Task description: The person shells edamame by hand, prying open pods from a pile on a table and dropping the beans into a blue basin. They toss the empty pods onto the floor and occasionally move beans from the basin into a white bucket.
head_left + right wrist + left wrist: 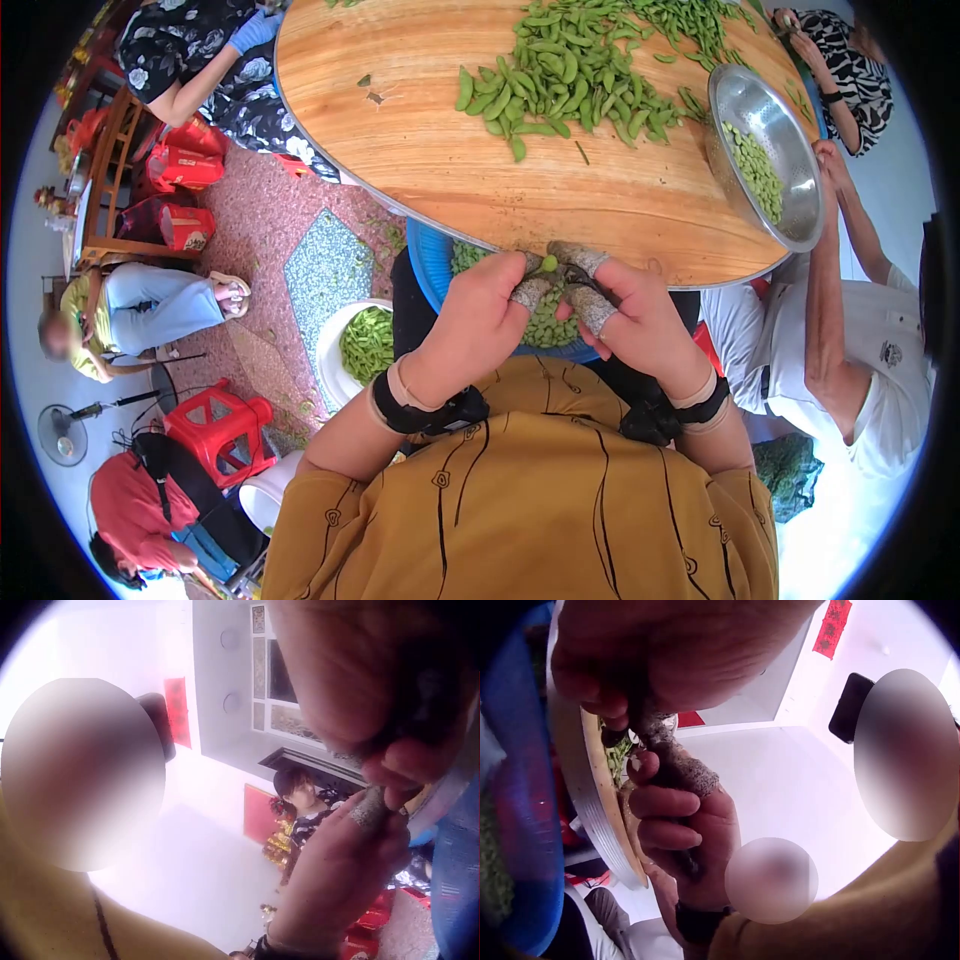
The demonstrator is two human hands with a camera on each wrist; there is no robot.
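Note:
Over the near table edge, my left hand (475, 310) and right hand (645, 315) meet fingertip to fingertip. Grey speckled covers (597, 308) wrap the thumbs and forefingers. A green soybean pod (549, 264) is pinched between the two hands, mostly hidden by the fingers. Beneath them, a blue basket (428, 265) of shelled green beans (548, 325) sits at the lap. In the left wrist view the right hand (682, 817) has its fingers curled inward. The right wrist view shows the left hand (337, 877) with its covered thumb at the meeting point.
Piled soybean pods (570, 85) lie on the round wooden table (420, 150). A metal colander (720, 165) of shelled beans stands at its right edge. At the floor left are a white bucket (328, 350) of green pods and a red stool (215, 430). Other people sit around.

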